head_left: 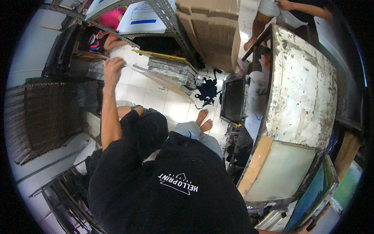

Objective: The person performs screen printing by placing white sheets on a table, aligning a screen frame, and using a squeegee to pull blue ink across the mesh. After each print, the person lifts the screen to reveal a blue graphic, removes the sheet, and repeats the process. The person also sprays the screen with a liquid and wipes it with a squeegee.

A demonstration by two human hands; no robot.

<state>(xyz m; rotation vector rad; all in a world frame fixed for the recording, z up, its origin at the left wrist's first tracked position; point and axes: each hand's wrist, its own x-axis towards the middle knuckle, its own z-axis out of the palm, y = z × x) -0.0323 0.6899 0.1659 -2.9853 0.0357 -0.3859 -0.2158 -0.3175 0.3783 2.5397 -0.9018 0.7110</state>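
Observation:
My left hand (113, 70) is raised and stretched out to the far left, closed around the edge of a thin flat sheet or board (159, 80). This sheet shows almost edge-on, slanting down to the right over the floor. Blur hides what it is made of. My right hand (306, 229) shows only in part at the lower right rim. It is beside a wooden frame with a blue-green mesh (313, 191); its fingers are too cut off and dark to tell whether they grip the frame.
A white, paint-stained table (300, 85) with a pale glass-like panel (286, 169) stands at right. Ahead are a metal rack (167, 23), stacked frames (171, 70), cardboard (210, 31) and black scraps (207, 91). Other people sit at upper left, upper right and close by at left.

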